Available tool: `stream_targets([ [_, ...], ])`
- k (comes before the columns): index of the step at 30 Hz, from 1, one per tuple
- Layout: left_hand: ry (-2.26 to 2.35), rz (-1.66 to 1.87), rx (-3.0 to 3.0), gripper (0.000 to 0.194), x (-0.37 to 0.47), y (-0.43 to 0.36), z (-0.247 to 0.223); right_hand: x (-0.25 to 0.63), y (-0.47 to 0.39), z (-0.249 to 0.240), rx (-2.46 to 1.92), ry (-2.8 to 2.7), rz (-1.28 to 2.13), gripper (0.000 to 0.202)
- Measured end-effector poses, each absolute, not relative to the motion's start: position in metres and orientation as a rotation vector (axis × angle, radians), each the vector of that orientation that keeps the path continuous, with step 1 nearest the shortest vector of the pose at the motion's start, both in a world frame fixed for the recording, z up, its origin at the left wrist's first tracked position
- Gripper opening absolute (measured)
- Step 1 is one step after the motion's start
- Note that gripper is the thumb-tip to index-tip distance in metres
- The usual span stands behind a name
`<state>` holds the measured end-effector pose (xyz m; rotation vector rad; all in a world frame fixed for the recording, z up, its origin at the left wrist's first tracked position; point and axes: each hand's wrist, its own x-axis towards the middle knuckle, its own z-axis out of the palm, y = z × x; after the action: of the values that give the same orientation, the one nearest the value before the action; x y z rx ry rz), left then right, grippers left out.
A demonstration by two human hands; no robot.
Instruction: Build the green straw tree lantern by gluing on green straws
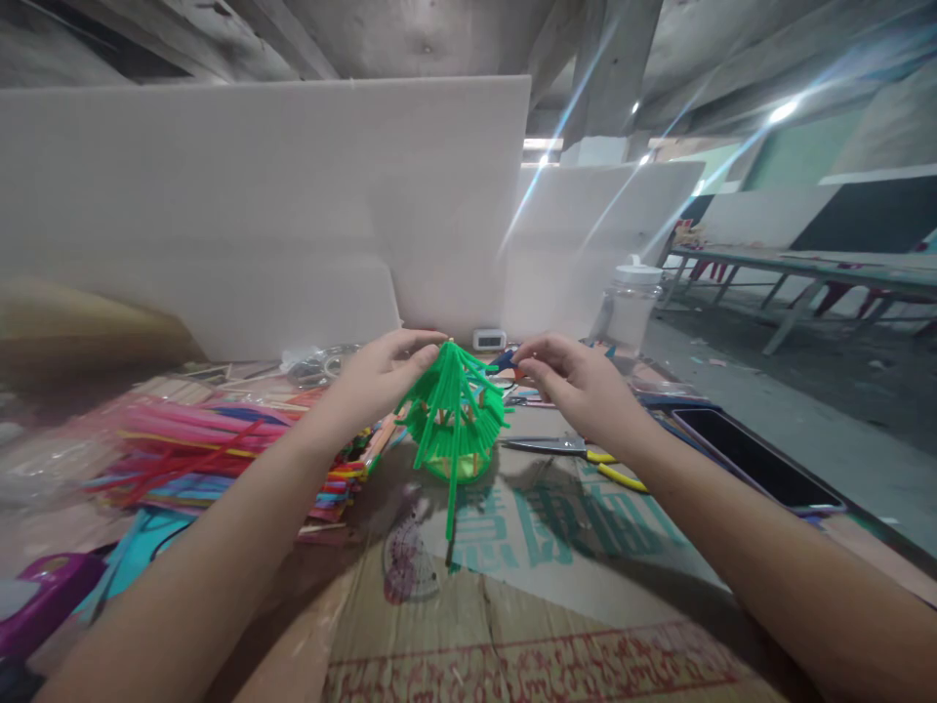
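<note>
A small tiered tower of green pipe cleaners (pixel 456 410), shaped like a pagoda with a pointed top, stands on the cardboard in front of me. One long green strand hangs down its near side. My left hand (pixel 395 366) is closed at its upper left, thumb and forefinger at the peak. To the right of the tower and apart from it, my right hand (pixel 571 381) is raised with thumb and forefinger nearly together. A dark blue and orange object (pixel 505 361) shows by those fingertips; whether they hold it or anything small cannot be made out.
Yellow-handled pliers (pixel 578 451) lie right of the tower. Bundles of coloured pipe cleaners (pixel 212 449) fill the left, near a purple tool (pixel 55 596). A phone (pixel 753 459) lies at right, a lidded bottle (pixel 633 303) and small digital clock (pixel 489 339) behind. White boards (pixel 256 215) stand upright.
</note>
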<state>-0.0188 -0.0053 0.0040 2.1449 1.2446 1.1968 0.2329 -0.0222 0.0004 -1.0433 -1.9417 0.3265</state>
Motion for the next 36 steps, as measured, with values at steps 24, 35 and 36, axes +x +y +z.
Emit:
stream_targets([
  [24,1.317,0.990,2.334,0.061,-0.013,-0.020,0.012,0.233,-0.024,0.001,-1.114,-1.996,0.272,0.037],
  [35,1.234,0.986,2.409,0.060,-0.009,-0.017,0.002,0.247,-0.009,0.003,-1.203,-2.070,0.242,0.036],
  [36,1.226,0.978,2.415,0.059,-0.009,-0.016,0.002,0.252,-0.003,0.001,-1.214,-2.088,0.248,0.038],
])
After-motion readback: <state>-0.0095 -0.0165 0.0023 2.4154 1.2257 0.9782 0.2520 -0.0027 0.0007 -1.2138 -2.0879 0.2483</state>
